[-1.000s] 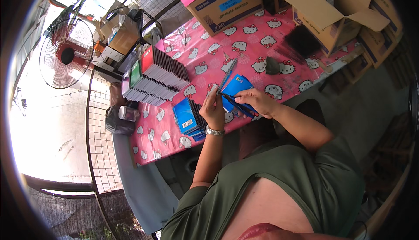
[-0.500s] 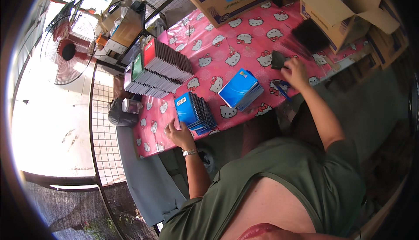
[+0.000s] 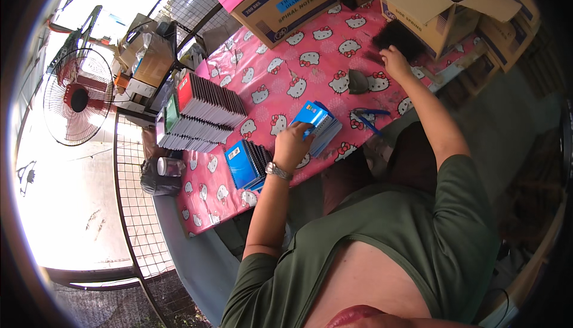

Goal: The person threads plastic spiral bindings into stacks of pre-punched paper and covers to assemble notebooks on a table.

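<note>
My left hand rests on a short stack of blue spiral notebooks near the table's front edge, its fingers curled against the top one. Just left of it lies another stack of blue notebooks with black coils along the side. Farther right, my right hand pinches at the near edge of a dark heap of thin black strands, which look like binding coils. What lies between those fingertips is too small to tell. Between the hands are a small dark grey piece and blue-handled pliers.
Tall stacks of notebooks with red and green covers stand at the left. Cardboard boxes line the far side, with an open-flapped box at the right. A fan and a white-lidded jar are left of the pink table cover.
My left hand has moved right, from the left blue stack onto the other one. My right hand has reached farther away, from beside the dark grey piece to the black heap. The view has shifted.
</note>
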Tool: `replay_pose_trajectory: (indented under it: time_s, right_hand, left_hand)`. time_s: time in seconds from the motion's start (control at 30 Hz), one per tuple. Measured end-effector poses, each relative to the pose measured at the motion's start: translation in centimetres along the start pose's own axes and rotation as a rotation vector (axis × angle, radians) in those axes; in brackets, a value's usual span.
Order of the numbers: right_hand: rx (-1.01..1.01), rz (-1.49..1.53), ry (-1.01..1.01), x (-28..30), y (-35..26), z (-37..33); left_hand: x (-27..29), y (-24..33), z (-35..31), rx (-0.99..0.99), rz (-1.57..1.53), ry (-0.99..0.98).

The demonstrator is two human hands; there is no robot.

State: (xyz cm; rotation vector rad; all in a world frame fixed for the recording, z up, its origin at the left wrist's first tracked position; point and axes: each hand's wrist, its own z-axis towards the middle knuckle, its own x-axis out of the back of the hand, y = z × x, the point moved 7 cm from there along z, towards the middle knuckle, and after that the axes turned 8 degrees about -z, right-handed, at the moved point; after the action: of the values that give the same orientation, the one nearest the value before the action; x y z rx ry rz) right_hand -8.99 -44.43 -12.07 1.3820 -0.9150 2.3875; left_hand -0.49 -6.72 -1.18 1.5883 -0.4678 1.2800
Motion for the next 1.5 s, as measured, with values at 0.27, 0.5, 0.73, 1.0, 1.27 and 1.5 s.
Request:
replay_pose_trajectory:
  time_s: [0.27,0.5,0.73,1.0,1.27,1.5]
  right_hand:
    - [-0.081,0.758,-0.067,1.1,-9.2,-4.3]
    - [-0.415,1.25,-0.516,0.5,-15.3,-11.8]
    - [-0.047,0.695,-0.322,0.9,-20.1,-12.0]
    - [0.348,0.41,0.117,2.9,-22.7,-12.3]
    - [-0.641,1.764,-0.856,2.5,-22.6,-12.3]
    - [0.051,1.043,-0.089,4.4,-22.9,-13.0]
  left_hand:
    - [-0.2,0.4,0.7,-0.076,0.072,-0.052]
    - [0.4,-2.1,1.4,-0.012,-0.121,-0.133]
    - [1.1,-3.4,1.6,0.043,-0.196,-0.121]
    - [0.1,-2.7,0.8,-0.015,-0.088,0.003]
    - [1.9,-0.3,1.5,0.071,0.131,-0.043]
    - [1.5,0.8,2.4,-0.03,0.31,0.178]
